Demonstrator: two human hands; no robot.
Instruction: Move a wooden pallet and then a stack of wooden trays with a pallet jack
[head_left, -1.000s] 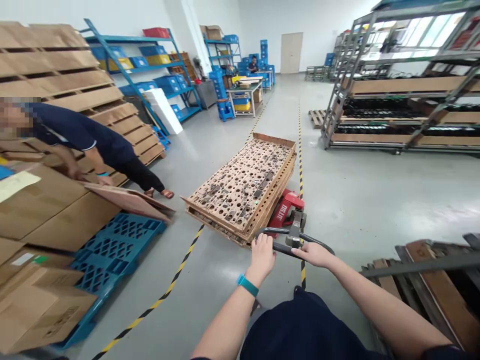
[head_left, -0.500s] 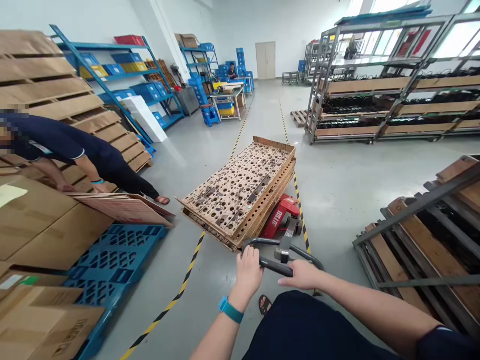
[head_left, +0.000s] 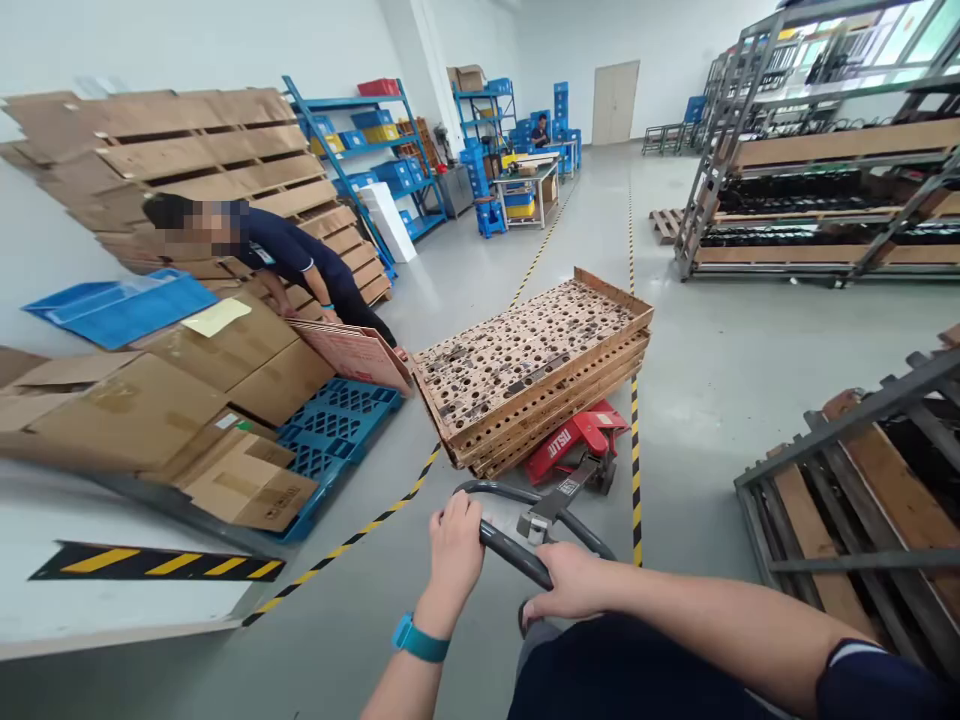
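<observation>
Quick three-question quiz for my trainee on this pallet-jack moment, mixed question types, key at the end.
1. True or false: both the left hand and the right hand grip the pallet jack handle.
2. Multiple choice: the stack of perforated wooden trays rests on
A. the blue plastic pallet
B. the red pallet jack
C. a metal shelf rack
3. Fill in: the wrist of the left hand wears a ____ band.

Key: 1 true; 2 B; 3 teal.
</observation>
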